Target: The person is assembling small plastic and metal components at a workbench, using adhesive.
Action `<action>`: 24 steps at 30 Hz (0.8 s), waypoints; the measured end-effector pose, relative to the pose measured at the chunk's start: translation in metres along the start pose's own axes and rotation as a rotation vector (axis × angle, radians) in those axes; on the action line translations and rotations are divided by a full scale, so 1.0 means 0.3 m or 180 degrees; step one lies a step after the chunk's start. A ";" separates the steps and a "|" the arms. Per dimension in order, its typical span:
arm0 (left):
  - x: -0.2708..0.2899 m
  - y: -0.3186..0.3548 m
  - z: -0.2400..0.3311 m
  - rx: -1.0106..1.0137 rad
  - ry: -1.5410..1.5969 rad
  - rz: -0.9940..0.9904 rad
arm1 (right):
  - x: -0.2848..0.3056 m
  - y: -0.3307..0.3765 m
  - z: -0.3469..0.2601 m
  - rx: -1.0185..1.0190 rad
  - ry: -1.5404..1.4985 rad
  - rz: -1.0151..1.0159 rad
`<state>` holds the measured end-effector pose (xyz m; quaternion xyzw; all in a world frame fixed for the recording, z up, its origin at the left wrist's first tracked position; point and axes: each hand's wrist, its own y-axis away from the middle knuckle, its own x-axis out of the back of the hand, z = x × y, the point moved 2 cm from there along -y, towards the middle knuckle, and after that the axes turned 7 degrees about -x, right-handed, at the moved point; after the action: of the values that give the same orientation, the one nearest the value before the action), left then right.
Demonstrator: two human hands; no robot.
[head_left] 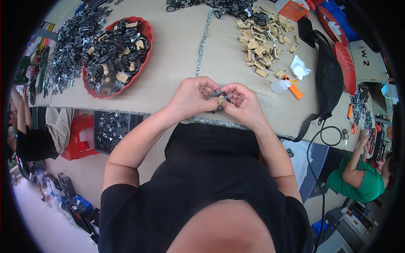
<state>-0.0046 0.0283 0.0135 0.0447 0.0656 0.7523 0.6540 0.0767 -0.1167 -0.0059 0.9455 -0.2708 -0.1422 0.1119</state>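
Observation:
Near the table's front edge, my left hand (190, 98) and my right hand (245, 105) meet with fingers pinched around one small toy vehicle (220, 100). It has black parts and a tan piece; fingertips cover much of it. Beyond my right hand lies a heap of tan plastic pieces (255, 46) with silvery ends. To the left stands a red scalloped bowl (150, 36) filled with black toy vehicles carrying tan pieces. A translucent white bottle (279, 87) and an orange-handled tool (295, 90) rest to the right of my right hand.
Black and grey small parts (69, 55) cover the table's far left. More black wheeled vehicles (232, 7) lie at the back. A crumpled white tissue (299, 67), a black pouch (329, 80) and a dark cable (314, 147) are at right. A person in green (358, 177) works at far right.

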 end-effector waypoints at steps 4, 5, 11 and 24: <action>-0.003 0.001 -0.024 -0.0239 0.0274 0.0056 | -0.008 -0.003 -0.007 -0.0004 -0.0076 0.0020; 0.004 0.000 -0.024 0.0011 0.0466 0.0074 | -0.012 -0.001 -0.021 -0.0025 -0.0166 -0.0026; 0.060 -0.008 -0.015 0.0888 0.1836 -0.0453 | -0.008 0.012 -0.042 0.0482 0.0086 -0.0563; 0.059 0.013 0.022 0.0068 0.0619 -0.0526 | 0.007 0.000 -0.050 0.1021 0.0865 -0.0164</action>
<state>-0.0100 0.0456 0.0203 -0.0269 0.1402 0.6959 0.7038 0.0834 -0.1160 0.0078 0.9683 -0.2481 0.0287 -0.0081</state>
